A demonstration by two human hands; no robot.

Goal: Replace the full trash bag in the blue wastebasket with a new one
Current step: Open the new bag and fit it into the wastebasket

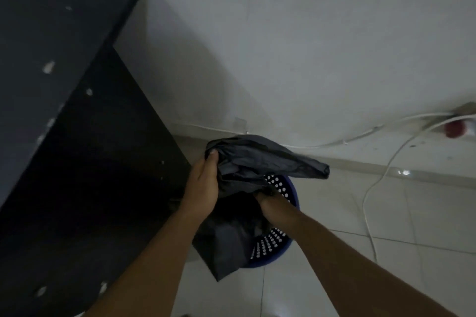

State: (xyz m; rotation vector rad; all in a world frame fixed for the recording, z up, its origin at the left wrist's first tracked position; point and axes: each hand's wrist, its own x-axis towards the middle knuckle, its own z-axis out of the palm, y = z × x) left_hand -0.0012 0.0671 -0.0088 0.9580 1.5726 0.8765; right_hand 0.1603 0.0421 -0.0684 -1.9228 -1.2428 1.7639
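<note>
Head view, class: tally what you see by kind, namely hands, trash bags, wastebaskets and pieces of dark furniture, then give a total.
Hands: 2, the left hand and the right hand, both gripping the bag
Black trash bag: 1, as far as the folds show
Blue wastebasket: 1
Pieces of dark furniture: 1
Total: 5

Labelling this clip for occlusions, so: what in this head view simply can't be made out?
All in the head view:
Blue wastebasket interior: covered by the black bag, the left hand and the right hand; contents unknown.
Right hand's fingertips: buried in the bag's folds.
Red object by the wall: blurred and cut by the right edge.
Dark cabinet: its side is too dim for detail.
</note>
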